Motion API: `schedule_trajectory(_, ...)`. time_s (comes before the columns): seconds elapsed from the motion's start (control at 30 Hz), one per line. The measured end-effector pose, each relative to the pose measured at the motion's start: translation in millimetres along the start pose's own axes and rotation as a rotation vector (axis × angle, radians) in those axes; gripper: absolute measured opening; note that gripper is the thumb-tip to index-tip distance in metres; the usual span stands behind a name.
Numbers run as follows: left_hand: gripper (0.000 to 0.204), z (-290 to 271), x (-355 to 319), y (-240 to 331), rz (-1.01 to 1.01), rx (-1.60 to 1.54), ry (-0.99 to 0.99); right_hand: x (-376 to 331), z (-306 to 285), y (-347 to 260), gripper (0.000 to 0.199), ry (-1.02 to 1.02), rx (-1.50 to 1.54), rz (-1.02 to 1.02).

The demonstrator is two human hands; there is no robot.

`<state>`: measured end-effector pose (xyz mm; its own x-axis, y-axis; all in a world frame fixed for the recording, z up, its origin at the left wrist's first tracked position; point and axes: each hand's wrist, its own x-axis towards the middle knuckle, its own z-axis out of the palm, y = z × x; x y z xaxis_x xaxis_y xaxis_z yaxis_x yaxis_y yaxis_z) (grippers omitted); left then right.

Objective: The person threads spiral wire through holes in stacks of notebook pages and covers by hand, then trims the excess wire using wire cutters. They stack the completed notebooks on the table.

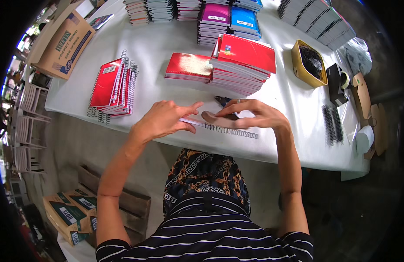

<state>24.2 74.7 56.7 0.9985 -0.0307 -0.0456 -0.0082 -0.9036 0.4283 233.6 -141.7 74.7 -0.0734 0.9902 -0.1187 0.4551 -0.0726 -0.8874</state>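
Left hand [163, 117] first: it gripped the end of a thin notebook [192, 122] between the thumb and the fingers, just above the table's near edge, with the forefinger stretched out over it. From the notebook's near side a wire coil [233, 131] ran out to the right. Over that coil arched the right hand [256, 114], fingers bent and blurred; whether they pinched the wire I could not tell. Pliers [221, 101] lay just beyond, partly hidden under the right hand.

Off to the left, a pile of red notebooks [106, 85] lay with coils sticking out past their edges, and on the far right a bunch of dark coils [332, 125] rested on the white tabletop [167, 97]. Farther in, a low red stack [188, 65] stood against a taller one, near a yellow tub [317, 82] with dark contents. Beyond these rose purple notebooks [214, 15] and blue notebooks [245, 22], side by side.
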Motion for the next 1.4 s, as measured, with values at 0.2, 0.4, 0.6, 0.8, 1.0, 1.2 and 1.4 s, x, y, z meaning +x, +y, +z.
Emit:
schedule_trajectory(0.2,0.077,-18,9,-1,-0.075,0.118,-0.098,15,6,2,0.049,0.073,-0.023,-0.005)
schedule_trajectory(0.4,0.077,-13,7,-10,-0.116,0.167,0.104,23,5,0,0.058,0.153,0.117,0.134)
schedule_trajectory(0.6,0.091,0,6,-16,-0.048,-0.054,0.34,34,2,-8,0.062,0.116,0.004,0.219)
schedule_trajectory(0.8,0.11,19,7,-18,-0.128,-0.561,0.527,33,1,-4,0.053,0.139,0.05,0.14)
schedule_trajectory(1.0,0.11,52,0,-16,-0.183,-0.826,0.655,40,1,-12,0.051,0.072,0.013,0.173)
schedule_trajectory(1.2,0.102,62,3,-13,-0.152,-0.864,0.688,34,1,17,0.062,0.125,0.237,0.042)
schedule_trajectory(1.4,0.098,63,3,-9,-0.198,-0.971,0.651,34,2,-1,0.067,0.14,0.217,0.035)
